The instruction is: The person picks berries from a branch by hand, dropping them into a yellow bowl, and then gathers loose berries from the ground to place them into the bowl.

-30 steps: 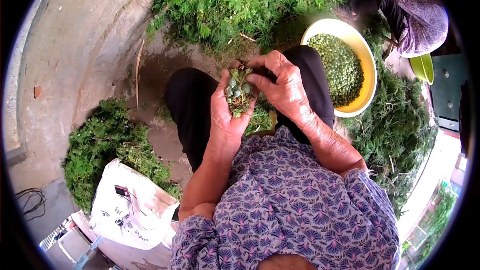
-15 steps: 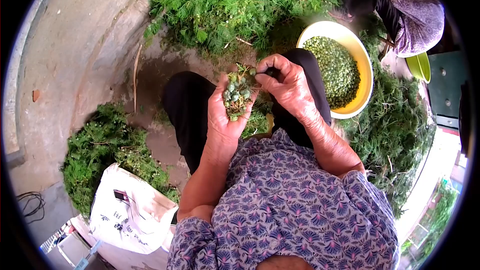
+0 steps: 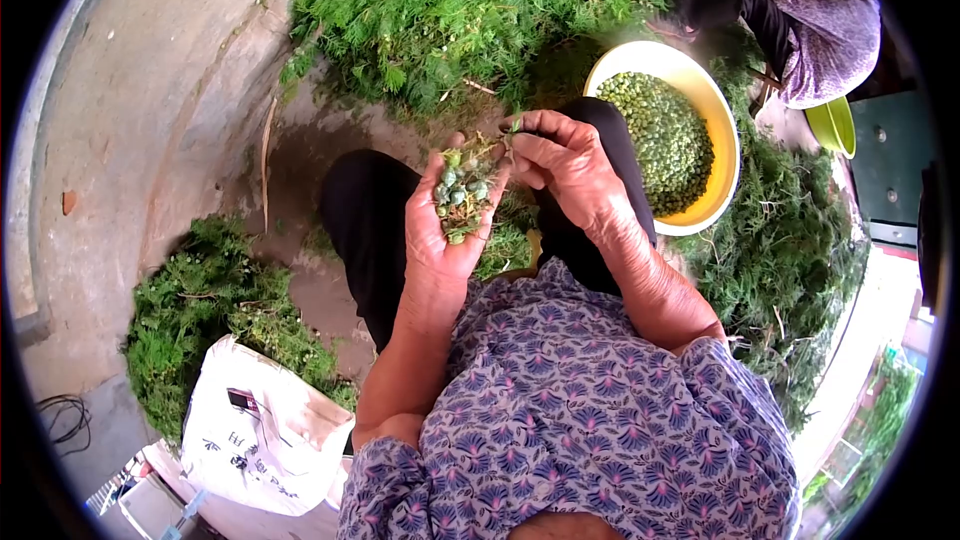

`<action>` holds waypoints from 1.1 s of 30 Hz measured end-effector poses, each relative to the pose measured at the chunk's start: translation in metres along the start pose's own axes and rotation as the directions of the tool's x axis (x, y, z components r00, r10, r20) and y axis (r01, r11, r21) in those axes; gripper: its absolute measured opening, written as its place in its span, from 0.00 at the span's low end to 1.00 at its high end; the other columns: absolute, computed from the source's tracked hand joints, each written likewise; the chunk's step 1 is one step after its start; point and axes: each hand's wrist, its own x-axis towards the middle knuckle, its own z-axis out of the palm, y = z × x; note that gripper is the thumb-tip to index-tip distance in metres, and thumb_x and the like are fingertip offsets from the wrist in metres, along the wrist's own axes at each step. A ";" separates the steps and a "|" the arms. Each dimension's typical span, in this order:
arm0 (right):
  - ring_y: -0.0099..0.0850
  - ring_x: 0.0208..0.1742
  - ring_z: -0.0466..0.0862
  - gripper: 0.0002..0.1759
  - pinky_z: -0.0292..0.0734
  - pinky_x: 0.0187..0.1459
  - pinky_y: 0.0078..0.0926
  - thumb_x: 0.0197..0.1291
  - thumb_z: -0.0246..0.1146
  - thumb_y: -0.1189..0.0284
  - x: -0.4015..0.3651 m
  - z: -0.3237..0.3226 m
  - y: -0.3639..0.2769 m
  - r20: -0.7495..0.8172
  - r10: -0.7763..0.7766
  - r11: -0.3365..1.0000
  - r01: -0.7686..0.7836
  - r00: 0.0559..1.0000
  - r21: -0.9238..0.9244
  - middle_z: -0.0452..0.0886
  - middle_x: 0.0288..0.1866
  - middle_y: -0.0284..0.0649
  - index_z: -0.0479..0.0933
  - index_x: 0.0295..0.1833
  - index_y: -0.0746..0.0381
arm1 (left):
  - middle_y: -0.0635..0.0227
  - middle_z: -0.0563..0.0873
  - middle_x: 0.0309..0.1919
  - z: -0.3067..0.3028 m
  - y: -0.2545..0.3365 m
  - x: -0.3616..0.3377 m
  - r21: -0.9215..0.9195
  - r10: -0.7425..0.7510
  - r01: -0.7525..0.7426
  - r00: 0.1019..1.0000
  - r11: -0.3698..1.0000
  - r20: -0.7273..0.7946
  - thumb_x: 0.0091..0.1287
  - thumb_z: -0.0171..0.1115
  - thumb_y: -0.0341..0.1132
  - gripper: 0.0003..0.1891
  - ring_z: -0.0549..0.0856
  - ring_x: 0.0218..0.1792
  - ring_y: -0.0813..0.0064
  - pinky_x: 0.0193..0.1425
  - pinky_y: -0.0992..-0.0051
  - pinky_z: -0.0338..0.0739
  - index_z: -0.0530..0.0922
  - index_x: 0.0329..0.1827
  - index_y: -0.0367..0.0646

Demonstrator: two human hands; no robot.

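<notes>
My left hand [image 3: 437,240] is cupped palm up over my lap, its fingers curled round a clump of blue-green seed cones [image 3: 463,192] mixed with bits of leaf and stem. Right beside its fingertips, my right hand [image 3: 575,168] pinches a small green sprig [image 3: 514,128] between thumb and forefinger. The lower end of the sprig is hidden by the fingers. By my right knee stands a yellow tub [image 3: 728,155] holding a heap of small green cones [image 3: 655,135].
A large pile of cut evergreen branches [image 3: 460,20] lies ahead, with smaller piles at left [image 3: 200,310] and right [image 3: 770,250]. A white sack [image 3: 255,440] with a phone [image 3: 242,399] on it is at lower left. Another person [image 3: 825,35] sits at upper right by a green basin [image 3: 832,128].
My right hand has turned slightly, and a small green sprig now shows at its fingertips. The left hand stays cupped round the cones; the view has shifted a little.
</notes>
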 end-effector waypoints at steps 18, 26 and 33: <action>0.20 0.19 0.72 0.11 0.67 0.22 0.20 0.57 0.58 0.74 0.010 -0.007 0.014 -0.107 0.045 0.994 -0.055 0.993 -0.092 0.77 0.26 0.33 0.76 0.45 0.66 | 0.46 0.79 0.49 -0.010 0.006 -0.002 -0.043 -0.058 0.063 0.992 0.997 0.109 0.71 0.50 0.38 0.14 0.76 0.55 0.47 0.66 0.52 0.66 0.74 0.49 0.37; 0.26 0.28 0.81 0.14 0.77 0.32 0.26 0.58 0.61 0.73 0.001 -0.006 0.002 -0.087 -0.259 0.746 0.142 0.962 -0.650 0.80 0.30 0.42 0.76 0.49 0.69 | 0.45 0.80 0.49 -0.008 0.004 -0.002 -0.031 -0.042 0.046 0.993 0.998 0.107 0.70 0.50 0.36 0.13 0.77 0.55 0.48 0.67 0.52 0.66 0.75 0.49 0.37; 0.30 0.33 0.83 0.06 0.78 0.36 0.26 0.56 0.63 0.78 -0.003 -0.001 0.008 0.088 -0.482 0.711 0.448 0.872 -0.542 0.83 0.34 0.41 0.80 0.40 0.67 | 0.51 0.82 0.44 -0.008 0.004 -0.002 0.041 -0.016 0.014 0.999 0.999 0.039 0.71 0.50 0.36 0.12 0.80 0.50 0.54 0.61 0.54 0.74 0.75 0.48 0.38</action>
